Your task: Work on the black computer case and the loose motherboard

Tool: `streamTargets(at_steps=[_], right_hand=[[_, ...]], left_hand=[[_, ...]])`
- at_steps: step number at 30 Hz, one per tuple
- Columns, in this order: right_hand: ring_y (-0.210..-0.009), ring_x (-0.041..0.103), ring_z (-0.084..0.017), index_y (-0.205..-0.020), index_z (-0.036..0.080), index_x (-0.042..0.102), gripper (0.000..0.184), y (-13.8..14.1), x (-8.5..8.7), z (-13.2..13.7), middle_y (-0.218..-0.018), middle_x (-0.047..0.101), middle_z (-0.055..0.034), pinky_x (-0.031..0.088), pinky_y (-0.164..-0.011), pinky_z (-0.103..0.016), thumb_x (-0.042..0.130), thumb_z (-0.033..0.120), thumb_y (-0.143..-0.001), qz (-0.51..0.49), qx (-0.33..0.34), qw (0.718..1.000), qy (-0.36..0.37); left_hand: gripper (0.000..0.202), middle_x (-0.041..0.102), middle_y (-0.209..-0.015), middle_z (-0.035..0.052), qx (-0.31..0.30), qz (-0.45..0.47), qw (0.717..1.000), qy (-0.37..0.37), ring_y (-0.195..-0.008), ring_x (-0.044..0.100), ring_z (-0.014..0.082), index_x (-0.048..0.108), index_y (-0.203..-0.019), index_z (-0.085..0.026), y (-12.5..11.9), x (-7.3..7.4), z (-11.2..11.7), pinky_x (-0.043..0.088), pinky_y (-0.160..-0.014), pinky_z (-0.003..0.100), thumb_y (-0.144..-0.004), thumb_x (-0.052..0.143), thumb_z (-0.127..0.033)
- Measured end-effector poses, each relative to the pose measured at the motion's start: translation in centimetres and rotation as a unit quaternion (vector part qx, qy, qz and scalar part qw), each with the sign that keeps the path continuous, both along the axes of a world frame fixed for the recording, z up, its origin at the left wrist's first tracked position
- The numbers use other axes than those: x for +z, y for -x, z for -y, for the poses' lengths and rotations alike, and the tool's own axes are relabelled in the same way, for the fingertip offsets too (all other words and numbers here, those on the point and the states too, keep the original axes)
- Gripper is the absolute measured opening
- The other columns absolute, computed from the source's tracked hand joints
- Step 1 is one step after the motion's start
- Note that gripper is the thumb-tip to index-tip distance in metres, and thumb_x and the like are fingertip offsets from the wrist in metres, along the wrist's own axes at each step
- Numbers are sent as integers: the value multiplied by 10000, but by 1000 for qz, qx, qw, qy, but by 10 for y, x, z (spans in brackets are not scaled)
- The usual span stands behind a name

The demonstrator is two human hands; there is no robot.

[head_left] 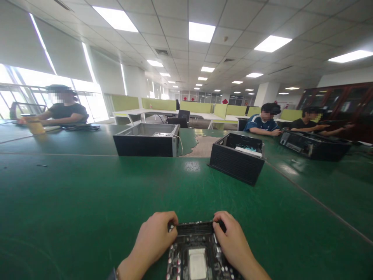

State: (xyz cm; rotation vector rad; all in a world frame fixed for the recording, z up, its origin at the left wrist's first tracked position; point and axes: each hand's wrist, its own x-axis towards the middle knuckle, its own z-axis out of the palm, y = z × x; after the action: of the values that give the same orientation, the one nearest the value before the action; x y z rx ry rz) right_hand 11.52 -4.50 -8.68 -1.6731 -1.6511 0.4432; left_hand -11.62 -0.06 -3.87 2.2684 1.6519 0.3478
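Note:
A black computer motherboard (pixel 184 249) lies on the green table in front of me, its near part cut off by the bottom of the view. A pale metal processor (pixel 197 264) sits in its middle. Long dark memory slots (pixel 194 228) run along the far edge. My left hand (pixel 154 238) has thumb and fingers curled around the left end of these slots. At the right end, my right hand (pixel 232 238) pinches the board's far corner in the same way. Whether the fingertips press on slot clips or a memory stick, I cannot tell.
Across the green table (pixel 96 186) stand two open black computer cases, one on the left (pixel 145 146) and one on the right (pixel 237 161). Another case (pixel 314 146) lies farther right, by two seated people. A third person (pixel 65 109) sits at the far left.

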Motion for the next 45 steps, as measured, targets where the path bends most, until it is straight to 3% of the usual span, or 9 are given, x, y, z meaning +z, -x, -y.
streamTargets(at_steps=[15, 45], right_hand=[[-935, 554, -199, -828, 204, 569, 152, -1, 0, 0, -932, 626, -51, 374, -845, -301, 421, 238, -844, -10, -3, 1000, 4], [-871, 561, -195, -833, 210, 601, 180, 1, 2, 0, -867, 636, -34, 380, -802, -301, 430, 263, -850, 4, 0, 1000, 7]], left_hand=[[239, 697, -897, 12, -17, 6, 1000, 17, -886, 600, 195, 693, -826, -253, 4, 1, -1, 411, -740, 276, -733, 473, -248], [198, 674, -824, -1, -10, -19, 1000, 0, -821, 583, 197, 648, -775, -268, 1, 7, 2, 369, -666, 278, -697, 471, -224]])
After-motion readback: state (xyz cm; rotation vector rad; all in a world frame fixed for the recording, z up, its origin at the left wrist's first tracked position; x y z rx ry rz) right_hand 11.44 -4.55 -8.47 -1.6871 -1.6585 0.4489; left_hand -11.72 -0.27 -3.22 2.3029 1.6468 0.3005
